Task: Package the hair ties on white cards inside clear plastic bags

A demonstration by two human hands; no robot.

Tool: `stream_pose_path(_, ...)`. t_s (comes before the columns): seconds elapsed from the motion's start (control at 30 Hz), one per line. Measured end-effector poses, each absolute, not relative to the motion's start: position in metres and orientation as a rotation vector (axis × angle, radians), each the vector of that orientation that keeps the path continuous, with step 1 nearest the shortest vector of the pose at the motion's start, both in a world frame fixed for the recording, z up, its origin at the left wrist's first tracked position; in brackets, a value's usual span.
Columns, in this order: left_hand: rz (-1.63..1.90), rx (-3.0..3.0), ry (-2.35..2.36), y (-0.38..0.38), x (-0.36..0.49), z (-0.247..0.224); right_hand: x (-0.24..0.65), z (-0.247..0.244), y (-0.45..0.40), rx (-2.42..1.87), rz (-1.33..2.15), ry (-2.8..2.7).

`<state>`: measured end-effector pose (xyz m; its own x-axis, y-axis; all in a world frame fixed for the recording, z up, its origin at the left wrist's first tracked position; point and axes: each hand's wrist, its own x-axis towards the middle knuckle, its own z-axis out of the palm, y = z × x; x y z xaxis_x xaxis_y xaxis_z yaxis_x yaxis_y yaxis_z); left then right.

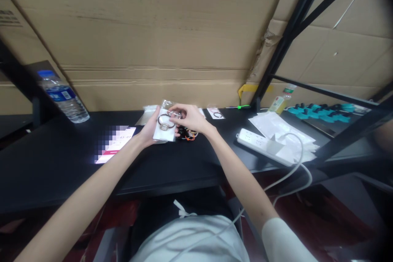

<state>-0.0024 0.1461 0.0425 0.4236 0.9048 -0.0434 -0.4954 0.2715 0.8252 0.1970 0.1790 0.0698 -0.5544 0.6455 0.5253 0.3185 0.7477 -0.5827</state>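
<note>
My left hand (149, 127) grips a white card in a clear plastic bag (159, 134) from its left side. On the card lies a dark ring-shaped band with a metal buckle-like piece (165, 126), perhaps a bracelet. My right hand (192, 118) is closed at the card's upper right, its fingertips pinching the clear plastic there. Beneath and behind the hands sits a small heap of bands and cords (189, 133), black with some orange, partly hidden. Another pale packet (149, 114) lies behind my left hand.
A lit phone (118, 144) lies left on the black table (61, 159); a water bottle (64, 98) stands beyond it. Rightward are a bagged card (216, 113), a green-handled tool (243, 107), a white power strip (260, 146) with its cable, white papers (276, 125) and a black metal frame (285, 37).
</note>
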Motion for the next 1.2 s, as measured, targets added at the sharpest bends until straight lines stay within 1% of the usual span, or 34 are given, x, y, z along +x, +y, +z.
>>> stream_pose_path(0.13, 1.025, 0.850, 0.599, 0.146, -0.002, 0.043, 0.197, 0.072, 0.177, -0.627, 0.733, -2.158)
stream_pose_path(0.2, 1.032, 0.846, 0.600, 0.145, -0.001, 0.044, 0.198, 0.072, 0.177, -0.624, 0.750, -2.147)
stream_pose_path(0.5, 1.032, 0.865, 0.591, 0.143, 0.001, 0.045, 0.200, 0.067, 0.187, -0.718, 0.453, -2.137)
stream_pose_path(0.73, 1.038, 0.876, 0.614, 0.146, 0.000, 0.042, 0.193, 0.067, 0.183, -0.748, 0.379, -2.098)
stream_pose_path(0.97, 1.031, 0.897, 0.611, 0.146, 0.001, 0.040, 0.194, 0.070, 0.179, -0.756, 0.505, -2.044)
stream_pose_path(1.2, 1.117, 0.835, 0.586, 0.143, 0.006, 0.041, 0.197, 0.075, 0.175, -0.772, 0.662, -2.134)
